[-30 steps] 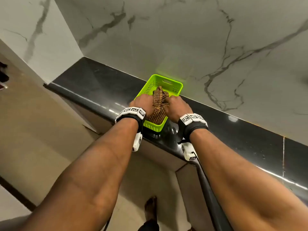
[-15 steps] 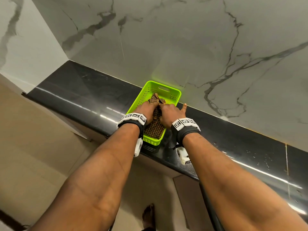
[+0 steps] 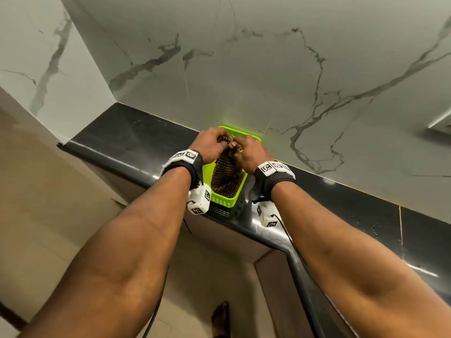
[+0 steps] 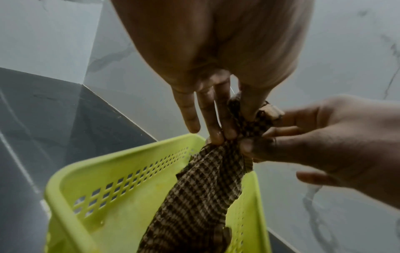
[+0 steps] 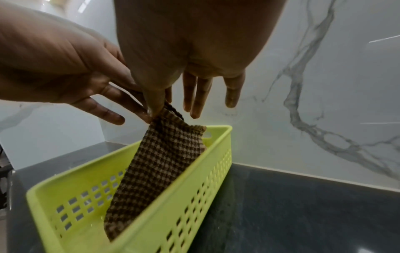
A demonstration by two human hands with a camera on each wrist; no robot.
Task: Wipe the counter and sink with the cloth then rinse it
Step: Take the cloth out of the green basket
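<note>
A brown checked cloth [image 3: 227, 175] hangs by its top end over a lime-green perforated basket [image 3: 223, 200] on the black counter [image 3: 127, 132]. My left hand [image 3: 210, 143] pinches the cloth's bunched upper edge between thumb and fingers. My right hand [image 3: 251, 152] pinches the same edge just beside it. In the left wrist view the cloth [image 4: 201, 193] trails down into the basket [image 4: 103, 172], its lower end lying inside. The right wrist view shows the cloth [image 5: 160, 164] stretched between my fingertips and the basket [image 5: 177, 202] floor. No sink is in view.
A white marble wall [image 3: 268, 69] rises right behind the basket, with a corner at the left. The black counter runs right, speckled with water drops [image 3: 371, 228]. Below are a beige tiled floor [image 3: 36, 228] and my bare foot [image 3: 220, 318].
Both hands have risen from low in the basket, drawing the cloth's top end up above its rim. The head view has also shifted.
</note>
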